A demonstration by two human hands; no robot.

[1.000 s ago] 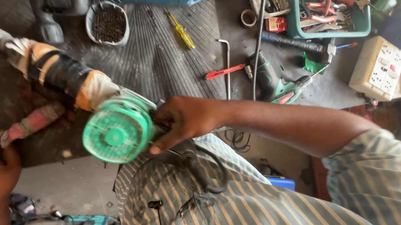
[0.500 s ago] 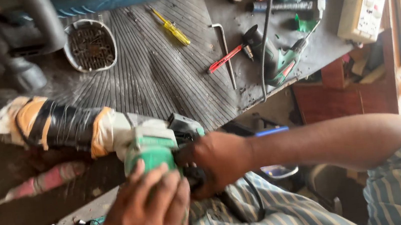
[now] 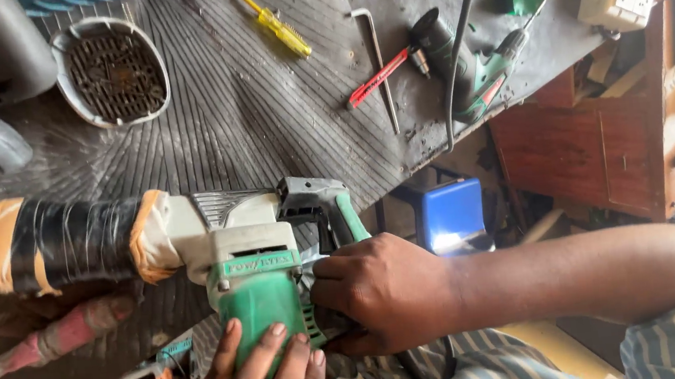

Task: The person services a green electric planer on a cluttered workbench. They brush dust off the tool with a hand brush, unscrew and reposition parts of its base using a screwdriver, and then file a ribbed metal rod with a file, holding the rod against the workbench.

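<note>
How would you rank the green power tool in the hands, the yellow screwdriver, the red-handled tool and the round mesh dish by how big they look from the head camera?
1. Green power tool, largest, though nearest the camera.
2. Round mesh dish.
3. Yellow screwdriver and red-handled tool: too alike to rank.

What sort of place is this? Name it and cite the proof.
Most likely a power-tool repair workshop. A worn, dusty workbench carries a yellow screwdriver, a hex key and a green drill, while both hands work on a large green and grey power tool.
</note>
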